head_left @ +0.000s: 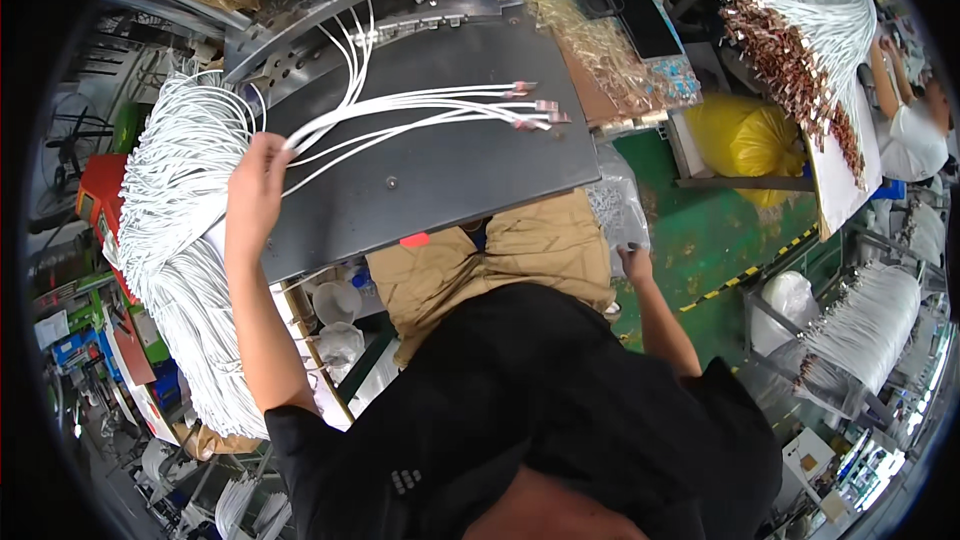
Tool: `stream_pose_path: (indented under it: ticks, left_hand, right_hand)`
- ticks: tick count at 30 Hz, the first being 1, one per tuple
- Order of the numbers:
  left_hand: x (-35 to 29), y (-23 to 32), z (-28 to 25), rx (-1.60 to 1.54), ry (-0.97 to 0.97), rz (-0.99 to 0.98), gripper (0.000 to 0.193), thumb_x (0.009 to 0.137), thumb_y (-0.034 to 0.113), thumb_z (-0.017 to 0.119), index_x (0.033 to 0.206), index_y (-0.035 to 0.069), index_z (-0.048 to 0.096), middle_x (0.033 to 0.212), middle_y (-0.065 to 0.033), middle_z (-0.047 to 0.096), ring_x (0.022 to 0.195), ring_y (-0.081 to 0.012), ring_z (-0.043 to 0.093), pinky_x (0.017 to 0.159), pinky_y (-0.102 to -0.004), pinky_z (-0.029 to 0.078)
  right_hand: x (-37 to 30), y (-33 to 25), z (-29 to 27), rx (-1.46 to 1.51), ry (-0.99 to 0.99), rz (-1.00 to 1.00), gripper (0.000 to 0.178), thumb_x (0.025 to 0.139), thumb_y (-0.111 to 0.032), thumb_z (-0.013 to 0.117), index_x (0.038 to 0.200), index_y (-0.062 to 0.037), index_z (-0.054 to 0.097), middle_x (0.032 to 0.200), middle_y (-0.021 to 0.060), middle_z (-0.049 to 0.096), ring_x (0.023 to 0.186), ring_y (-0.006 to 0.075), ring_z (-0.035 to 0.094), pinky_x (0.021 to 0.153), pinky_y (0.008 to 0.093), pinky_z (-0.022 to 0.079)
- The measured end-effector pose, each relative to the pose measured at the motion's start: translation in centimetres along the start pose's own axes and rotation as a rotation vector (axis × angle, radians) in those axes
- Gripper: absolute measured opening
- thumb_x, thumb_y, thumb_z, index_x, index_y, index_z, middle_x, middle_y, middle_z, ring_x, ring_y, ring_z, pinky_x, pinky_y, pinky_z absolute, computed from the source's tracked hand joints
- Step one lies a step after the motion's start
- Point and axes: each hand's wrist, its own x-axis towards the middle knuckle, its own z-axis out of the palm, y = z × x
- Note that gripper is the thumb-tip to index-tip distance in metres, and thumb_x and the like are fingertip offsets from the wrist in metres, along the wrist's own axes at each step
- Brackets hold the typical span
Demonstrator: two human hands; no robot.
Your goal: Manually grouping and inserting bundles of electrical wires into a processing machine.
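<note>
My left hand (262, 180) is closed round several white cables (400, 103) at the left side of a dark metal worktop (480, 165). They fan out to the right over it, ending in small connectors with reddish parts (540, 112). More white cable ends run up from the bundle toward the machine at the back. To the right of my lap, my right hand (635, 265) is low, its fingers curled beside the edge of a clear plastic bag (622, 205). What those fingers hold, if anything, is too small to make out.
A big heap of white cables (180, 200) hangs at the left. A perforated metal machine plate (320, 0) stands at the back. Small parts in plastic bags (610, 55) lie back right, near a yellow sack (745, 145). Another person (910, 125) is far right, beside hanging cable bundles (800, 0).
</note>
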Motion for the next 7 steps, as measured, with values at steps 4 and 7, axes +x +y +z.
stream_pose_path:
  ticks: [4, 7]
  left_hand:
    - [-2.5, -1.5, -1.4, -0.283, 0.158, -0.145, 0.016, 0.101, 0.016, 0.059, 0.107, 0.001, 0.061, 0.087, -0.0107, 0.065, 0.084, -0.0209, 0.062, 0.08, -0.033, 0.049]
    - [-1.6, 0.0, -0.7, -0.176, 0.066, -0.078, 0.02, 0.102, 0.018, 0.058, 0.113, 0.001, 0.061, 0.091, -0.0087, 0.066, 0.086, -0.0163, 0.06, 0.082, -0.0307, 0.048]
  right_hand:
    - [3.3, -12.3, -13.8, 0.82, 0.218, 0.226, 0.026, 0.104, -0.021, 0.056, 0.106, 0.0025, 0.066, 0.092, 0.0118, 0.067, 0.081, 0.0152, 0.063, 0.075, 0.0291, 0.052]
    - [6.8, -21.5, -26.5, 0.769, 0.509, -0.249, 0.017, 0.102, -0.012, 0.058, 0.11, 0.0007, 0.066, 0.1, 0.0098, 0.067, 0.084, 0.0155, 0.062, 0.078, 0.0269, 0.051]
